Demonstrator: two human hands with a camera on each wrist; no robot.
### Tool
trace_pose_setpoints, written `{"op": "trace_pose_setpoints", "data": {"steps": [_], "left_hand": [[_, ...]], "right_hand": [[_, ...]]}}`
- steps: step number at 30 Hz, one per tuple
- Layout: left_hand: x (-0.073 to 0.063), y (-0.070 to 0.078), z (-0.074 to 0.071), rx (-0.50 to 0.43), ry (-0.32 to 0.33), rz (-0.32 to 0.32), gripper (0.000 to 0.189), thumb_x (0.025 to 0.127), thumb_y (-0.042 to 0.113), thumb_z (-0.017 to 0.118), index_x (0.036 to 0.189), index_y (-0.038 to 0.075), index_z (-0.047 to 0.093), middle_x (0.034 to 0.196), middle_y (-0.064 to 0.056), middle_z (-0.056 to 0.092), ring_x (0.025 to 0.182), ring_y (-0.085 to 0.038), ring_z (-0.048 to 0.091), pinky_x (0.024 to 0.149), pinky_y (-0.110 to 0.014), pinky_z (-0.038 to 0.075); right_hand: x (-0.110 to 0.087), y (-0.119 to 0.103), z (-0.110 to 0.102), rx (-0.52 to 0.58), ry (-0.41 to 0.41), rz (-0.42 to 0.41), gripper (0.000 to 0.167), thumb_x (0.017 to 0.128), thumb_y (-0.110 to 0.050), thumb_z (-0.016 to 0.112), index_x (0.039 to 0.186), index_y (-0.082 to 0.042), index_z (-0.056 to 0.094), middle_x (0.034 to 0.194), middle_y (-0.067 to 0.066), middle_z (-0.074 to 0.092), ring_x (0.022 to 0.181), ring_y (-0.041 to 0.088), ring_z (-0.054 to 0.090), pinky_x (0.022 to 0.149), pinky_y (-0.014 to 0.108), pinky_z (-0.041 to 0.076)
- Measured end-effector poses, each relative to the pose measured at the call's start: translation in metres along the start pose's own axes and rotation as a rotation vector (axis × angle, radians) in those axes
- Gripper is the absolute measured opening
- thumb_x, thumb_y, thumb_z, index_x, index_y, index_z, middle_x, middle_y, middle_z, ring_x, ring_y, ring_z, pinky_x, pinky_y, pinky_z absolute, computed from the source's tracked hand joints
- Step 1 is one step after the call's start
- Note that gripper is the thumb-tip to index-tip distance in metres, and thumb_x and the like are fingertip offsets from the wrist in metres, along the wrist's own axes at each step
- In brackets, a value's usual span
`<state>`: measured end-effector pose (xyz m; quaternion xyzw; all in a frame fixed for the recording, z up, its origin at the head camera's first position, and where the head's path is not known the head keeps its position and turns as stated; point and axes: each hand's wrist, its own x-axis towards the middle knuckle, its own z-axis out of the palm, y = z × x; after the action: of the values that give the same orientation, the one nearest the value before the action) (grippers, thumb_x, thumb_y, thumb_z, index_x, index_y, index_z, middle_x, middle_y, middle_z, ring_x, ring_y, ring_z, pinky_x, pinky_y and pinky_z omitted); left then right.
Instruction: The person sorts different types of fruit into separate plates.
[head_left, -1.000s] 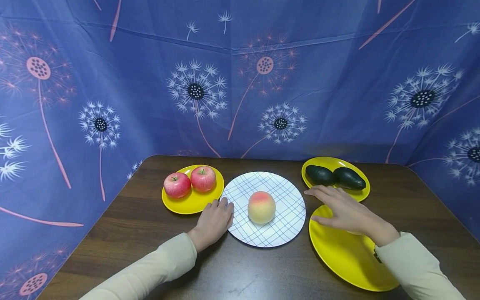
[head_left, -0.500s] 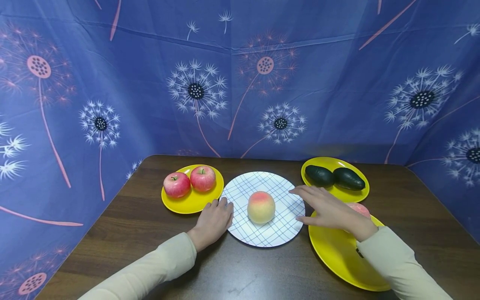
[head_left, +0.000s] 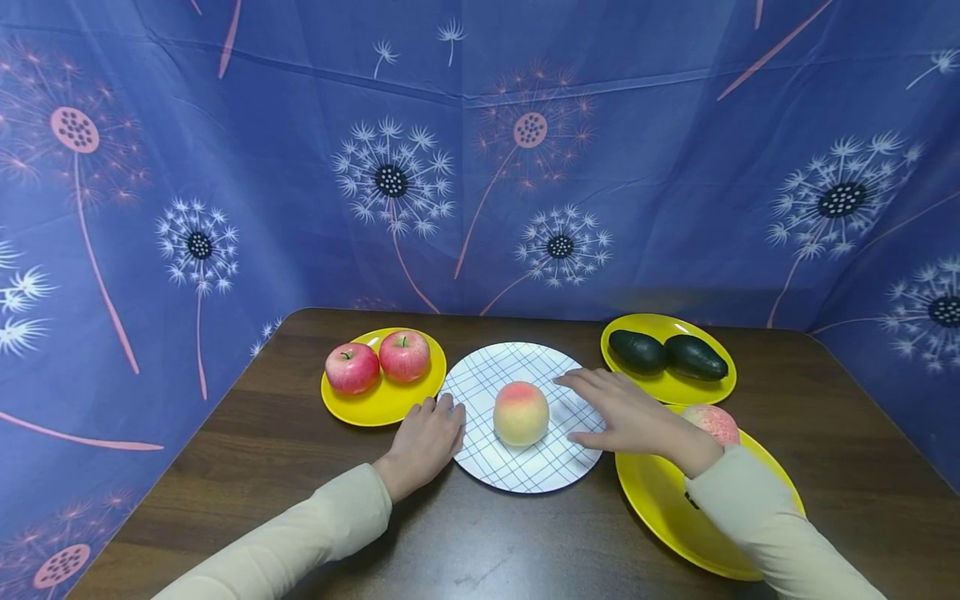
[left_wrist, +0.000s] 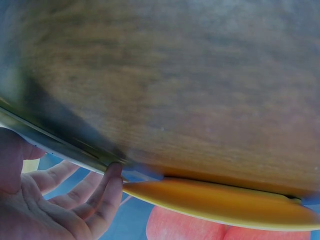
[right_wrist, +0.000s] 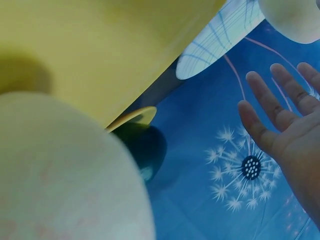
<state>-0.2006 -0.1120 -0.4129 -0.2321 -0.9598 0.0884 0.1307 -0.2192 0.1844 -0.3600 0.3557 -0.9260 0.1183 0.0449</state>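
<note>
A peach (head_left: pixel 521 413) with a red top sits on the white plate (head_left: pixel 480 450) with blue crossed lines. My left hand (head_left: pixel 427 437) rests at the plate's left edge; its fingertips touch the rim in the left wrist view. Over the plate's right side reaches my right hand (head_left: pixel 622 412), fingers spread and apart from the peach. In the right wrist view, the fingers (right_wrist: pixel 267 102) are extended with nothing between them. Behind that wrist, a mottled pink and pale peach (head_left: pixel 712 423) lies on the large yellow plate (head_left: pixel 663 508), partly hidden by the forearm.
Two red apples (head_left: pixel 352 368) lie on a yellow plate (head_left: pixel 375 410) at the left, close to the white plate. Two dark green avocados (head_left: pixel 637 352) lie on another yellow plate (head_left: pixel 693 390) at the back right. A blue dandelion-print cloth (head_left: pixel 465 275) hangs behind the brown table (head_left: pixel 262 467).
My right hand has moved left from above the large yellow plate to over the white plate, uncovering the mottled peach. My left hand stays at the white plate's edge.
</note>
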Motion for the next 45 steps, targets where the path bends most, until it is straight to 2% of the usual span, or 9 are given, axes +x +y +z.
{"op": "trace_pose_setpoints", "data": {"steps": [9,19,31,45], "left_hand": [[0.000,0.000,0.000,0.008,0.001,-0.001,0.032,0.086,0.036,0.058,0.106,0.011,0.058,0.090,-0.006,0.056,0.071,-0.019,0.049,0.065,-0.027,0.048],[0.000,0.001,0.002,0.042,0.020,0.011,0.029,0.087,0.035,0.055,0.103,0.011,0.057,0.088,-0.006,0.054,0.069,-0.019,0.048,0.061,-0.026,0.045],[0.000,0.000,0.004,0.041,0.066,0.018,0.026,0.086,0.034,0.056,0.098,0.010,0.058,0.085,-0.005,0.054,0.067,-0.019,0.048,0.058,-0.026,0.044],[0.001,-0.001,0.004,0.028,0.060,0.014,0.028,0.086,0.034,0.058,0.101,0.010,0.058,0.085,-0.006,0.054,0.066,-0.019,0.047,0.059,-0.026,0.045]], "right_hand": [[0.012,-0.011,0.007,-0.011,-0.006,-0.029,0.073,0.072,-0.046,0.072,0.132,-0.018,0.043,0.133,0.002,0.047,0.117,0.024,0.045,0.096,0.047,0.038],[0.025,-0.018,0.013,-0.023,0.061,-0.093,0.072,0.069,-0.044,0.074,0.130,-0.020,0.046,0.130,-0.001,0.048,0.113,0.021,0.047,0.089,0.044,0.041],[0.039,-0.027,0.016,-0.017,0.036,-0.127,0.069,0.071,-0.044,0.072,0.130,-0.019,0.046,0.130,0.000,0.048,0.112,0.023,0.047,0.093,0.045,0.040],[0.047,-0.031,0.027,0.000,0.001,-0.131,0.069,0.069,-0.045,0.073,0.128,-0.021,0.045,0.129,0.000,0.047,0.110,0.021,0.047,0.091,0.041,0.040]]}}
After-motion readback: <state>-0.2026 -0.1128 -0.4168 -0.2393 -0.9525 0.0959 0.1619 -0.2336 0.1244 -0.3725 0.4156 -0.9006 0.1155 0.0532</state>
